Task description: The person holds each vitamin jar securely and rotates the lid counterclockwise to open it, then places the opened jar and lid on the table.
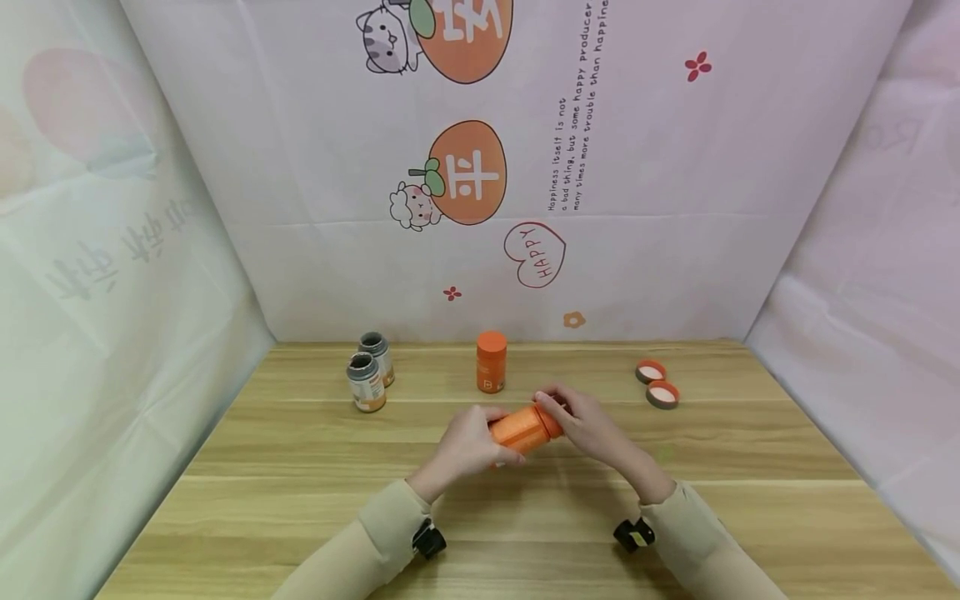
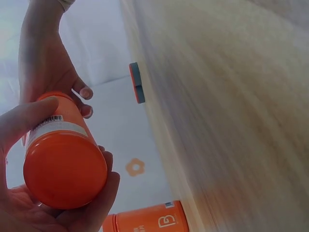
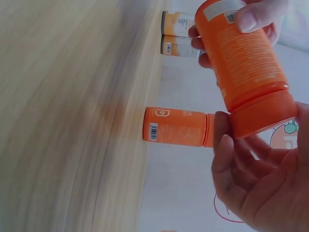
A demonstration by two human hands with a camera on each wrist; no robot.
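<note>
An orange plastic bottle (image 1: 521, 430) with a screw cap is held tilted above the table between both hands. My left hand (image 1: 471, 443) grips its body near the base, thumb on one side and fingers round the other. At the other end, my right hand (image 1: 587, 423) holds the orange cap (image 3: 264, 113) between thumb and fingers. The cap sits on the bottle's neck. In the left wrist view the bottle's round base (image 2: 65, 170) faces the camera. A second orange bottle (image 1: 491, 363), capped, stands upright on the table just beyond the hands.
Two grey-and-white bottles (image 1: 366, 385) without caps stand at the back left, one behind the other. Two orange-and-grey caps (image 1: 662, 395) lie at the back right with their pale insides up. Printed white cloth (image 1: 637, 275) walls off the wooden table (image 1: 300, 500) behind and at both sides.
</note>
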